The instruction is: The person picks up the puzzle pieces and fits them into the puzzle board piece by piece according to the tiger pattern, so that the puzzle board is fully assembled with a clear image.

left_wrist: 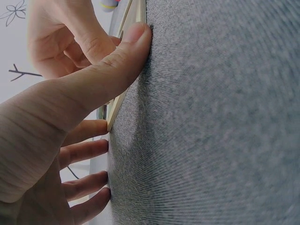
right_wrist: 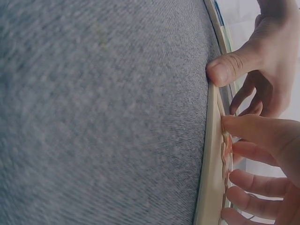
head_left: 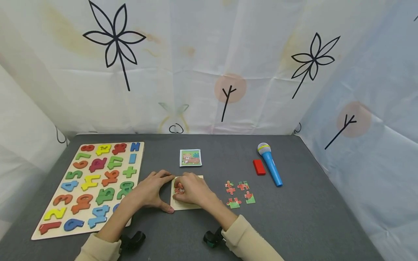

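A small wooden puzzle board lies flat at the middle of the table. My left hand holds its left side, thumb at the near corner and index finger at the far corner; the other fingertips rest on the table in the left wrist view. Over the board, my right hand pinches an orange puzzle piece between thumb and fingers, low against the board. Orange picture pieces show at the board's left part; the right hand hides much of the rest. To the right lie several loose puzzle pieces in red and green.
Behind the board lies a square picture card. A large board of colourful numbers fills the left side. A red block and a blue toy microphone lie at the right. A printed curtain closes off the back.
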{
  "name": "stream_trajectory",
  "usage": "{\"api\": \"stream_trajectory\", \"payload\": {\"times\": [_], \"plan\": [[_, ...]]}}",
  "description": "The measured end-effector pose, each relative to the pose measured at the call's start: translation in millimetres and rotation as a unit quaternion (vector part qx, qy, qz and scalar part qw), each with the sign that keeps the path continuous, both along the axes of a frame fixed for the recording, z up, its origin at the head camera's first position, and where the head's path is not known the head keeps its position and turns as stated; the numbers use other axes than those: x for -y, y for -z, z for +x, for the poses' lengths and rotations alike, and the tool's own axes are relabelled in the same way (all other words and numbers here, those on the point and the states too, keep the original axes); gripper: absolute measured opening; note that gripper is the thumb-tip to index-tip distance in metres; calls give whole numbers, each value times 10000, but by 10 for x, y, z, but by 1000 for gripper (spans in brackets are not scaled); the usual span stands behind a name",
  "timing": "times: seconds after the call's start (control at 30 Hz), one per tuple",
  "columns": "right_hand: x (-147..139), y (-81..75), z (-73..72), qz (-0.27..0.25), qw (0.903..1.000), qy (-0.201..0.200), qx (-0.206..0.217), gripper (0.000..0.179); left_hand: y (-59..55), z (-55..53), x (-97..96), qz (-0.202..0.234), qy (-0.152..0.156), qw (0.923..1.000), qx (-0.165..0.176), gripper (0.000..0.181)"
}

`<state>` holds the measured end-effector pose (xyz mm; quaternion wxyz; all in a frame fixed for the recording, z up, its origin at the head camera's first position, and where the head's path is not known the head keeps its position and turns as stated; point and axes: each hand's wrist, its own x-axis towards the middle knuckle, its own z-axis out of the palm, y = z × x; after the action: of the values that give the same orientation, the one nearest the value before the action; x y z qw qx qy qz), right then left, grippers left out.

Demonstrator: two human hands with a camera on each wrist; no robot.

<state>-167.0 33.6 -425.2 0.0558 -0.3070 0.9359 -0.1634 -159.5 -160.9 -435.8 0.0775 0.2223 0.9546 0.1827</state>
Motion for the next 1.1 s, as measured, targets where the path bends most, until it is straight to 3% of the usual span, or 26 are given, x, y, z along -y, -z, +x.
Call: {"api": "stream_trajectory", "payload": {"times": [1.1], "plan": [[12, 15, 37, -81, 9997, -89, -222, 15, -7, 5, 4, -22, 10, 10000, 41, 111]]}}
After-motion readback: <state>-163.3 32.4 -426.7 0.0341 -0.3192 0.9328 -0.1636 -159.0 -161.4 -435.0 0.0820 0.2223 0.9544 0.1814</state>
